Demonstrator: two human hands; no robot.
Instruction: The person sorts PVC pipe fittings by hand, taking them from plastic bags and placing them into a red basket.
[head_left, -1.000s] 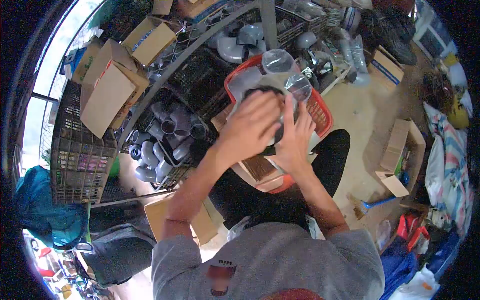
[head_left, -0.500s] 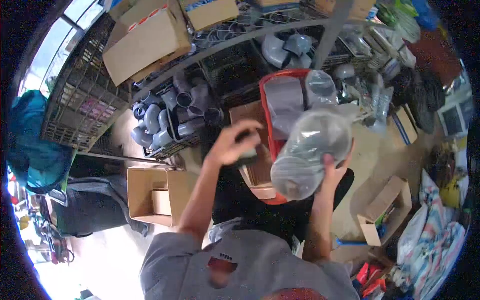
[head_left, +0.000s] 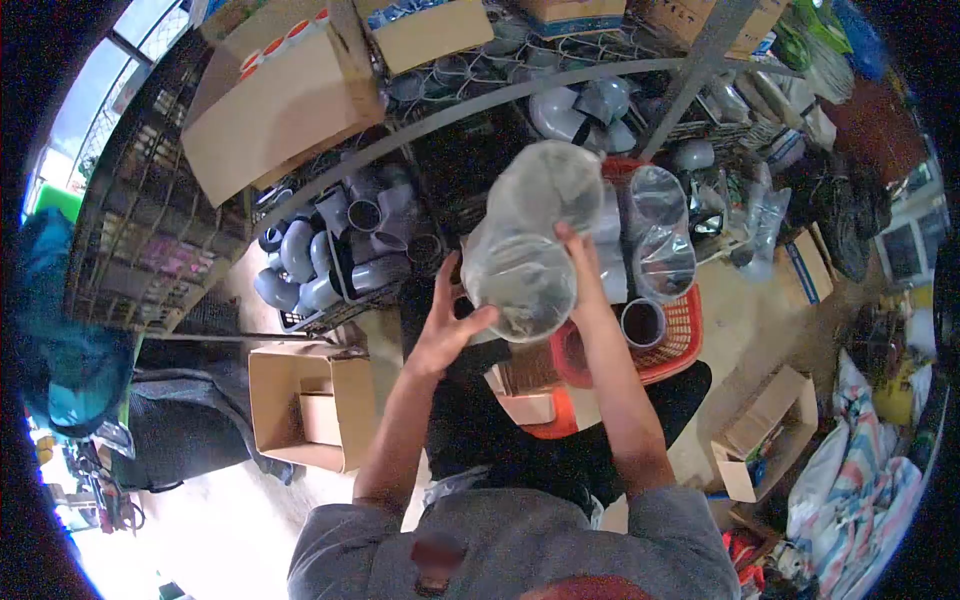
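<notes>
Both my hands are around a large pipe fitting (head_left: 530, 235) wrapped in clear plastic, its two round ends facing up toward me. My right hand (head_left: 590, 275) grips its right side, fingers resting on the film between the two ends. At the lower left edge my left hand (head_left: 447, 325) holds it, thumb in front and fingers partly hidden behind. Beneath and to the right stands a red plastic basket (head_left: 683, 340). Inside the basket are another plastic-wrapped fitting (head_left: 662, 230) and a grey pipe fitting (head_left: 643, 323) with a dark open end.
A crate of grey pipe elbows (head_left: 300, 250) is on the left, with an open cardboard box (head_left: 345, 400) below it. Large cartons (head_left: 280, 110) sit on the wire rack above. Another open box (head_left: 765, 430) and a striped cloth bundle (head_left: 855, 450) lie at right.
The wrapped fitting has moved up and left from over the basket in my right hand. My left hand, earlier apart from it, now holds its left side. More of the basket shows.
</notes>
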